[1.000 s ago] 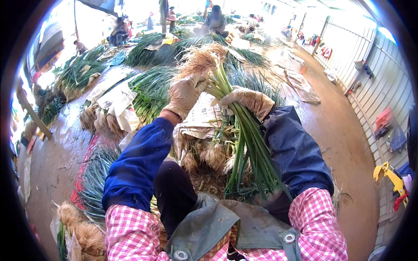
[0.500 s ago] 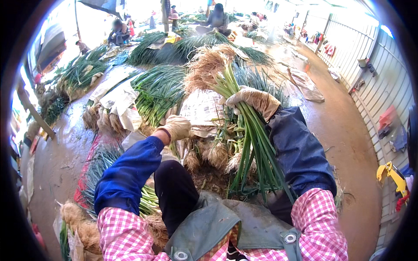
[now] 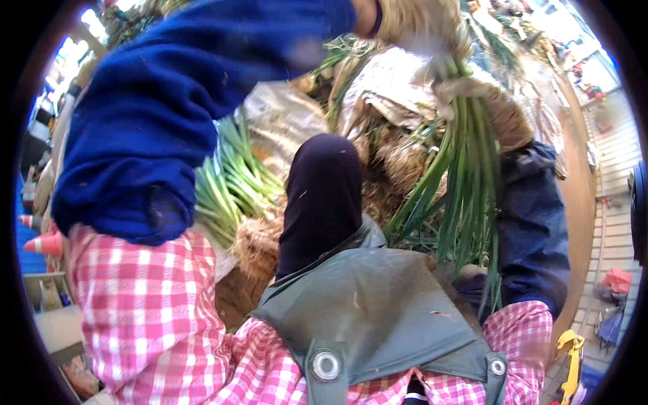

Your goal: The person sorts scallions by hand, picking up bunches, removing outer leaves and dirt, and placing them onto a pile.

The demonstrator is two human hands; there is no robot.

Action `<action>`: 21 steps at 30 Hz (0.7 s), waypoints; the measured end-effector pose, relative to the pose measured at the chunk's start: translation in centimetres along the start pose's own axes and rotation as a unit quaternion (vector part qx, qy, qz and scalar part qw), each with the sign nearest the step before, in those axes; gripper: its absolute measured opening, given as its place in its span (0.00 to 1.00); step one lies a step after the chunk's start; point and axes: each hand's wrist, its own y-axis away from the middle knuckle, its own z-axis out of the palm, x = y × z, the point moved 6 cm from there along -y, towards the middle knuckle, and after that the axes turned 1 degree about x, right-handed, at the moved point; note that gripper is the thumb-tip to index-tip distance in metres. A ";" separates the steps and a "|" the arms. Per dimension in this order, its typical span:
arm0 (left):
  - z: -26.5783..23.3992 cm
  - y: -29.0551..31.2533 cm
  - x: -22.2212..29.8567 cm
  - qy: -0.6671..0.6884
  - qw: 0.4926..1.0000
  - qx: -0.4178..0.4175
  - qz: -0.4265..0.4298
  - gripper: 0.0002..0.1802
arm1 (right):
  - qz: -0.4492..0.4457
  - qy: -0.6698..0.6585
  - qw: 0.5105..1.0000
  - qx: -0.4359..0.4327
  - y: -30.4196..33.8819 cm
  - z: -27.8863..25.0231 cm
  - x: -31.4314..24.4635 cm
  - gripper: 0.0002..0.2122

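Observation:
A bunch of green onions (image 3: 466, 175) hangs from my gloved right hand (image 3: 499, 115), which is closed around its pale stems. The long green leaves droop toward my apron. My gloved left hand (image 3: 422, 23) is over the root end of this bunch, at the top edge of the view. Motion smears its fingers, and the hand hides the roots, so whether it grips them is unclear. Below the bunch, dry root clumps (image 3: 405, 158) poke out from under pale sacking (image 3: 378, 74).
Left of my dark knee (image 3: 320, 196) lies another heap of green onions (image 3: 236, 179), roots toward me, beside a translucent sheet (image 3: 287, 115). A corrugated wall (image 3: 611, 229) runs along the right, with a yellow tool (image 3: 570, 358) near it. An orange cone (image 3: 44, 243) shows at far left.
My left hand has swung up and right from beside the sacking to the bunch's root end. The right hand still holds the bunch. My view has tipped downward.

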 end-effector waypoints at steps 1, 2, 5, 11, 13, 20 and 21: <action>-0.2 -0.4 -0.5 -0.015 0.999 0.031 0.018 0.08 | -0.022 -0.058 0.997 -0.054 -0.8 -3.2 1.1 0.15; -1.3 1.1 -1.2 -0.037 0.998 0.026 0.037 0.07 | -0.018 -0.088 0.991 -0.097 -1.8 -1.2 1.2 0.16; -3.1 4.2 -1.8 -0.024 0.999 -0.019 0.012 0.07 | 0.017 -0.069 0.997 -0.013 -1.8 2.5 -0.4 0.20; -4.3 11.4 4.7 0.104 0.982 -0.113 -0.111 0.07 | 0.104 0.070 0.989 -0.082 -1.1 -6.1 3.9 0.20; -5.9 15.9 9.1 0.162 0.957 -0.167 -0.172 0.07 | 0.132 0.221 0.960 -0.108 -0.4 -6.8 5.3 0.20; -10.2 32.4 25.3 0.319 0.741 -0.365 -0.465 0.07 | 0.225 0.124 0.961 0.106 7.5 -14.1 13.1 0.18; -10.3 34.9 27.0 0.324 0.683 -0.391 -0.525 0.07 | 0.224 0.089 0.966 0.098 8.9 -15.7 14.6 0.16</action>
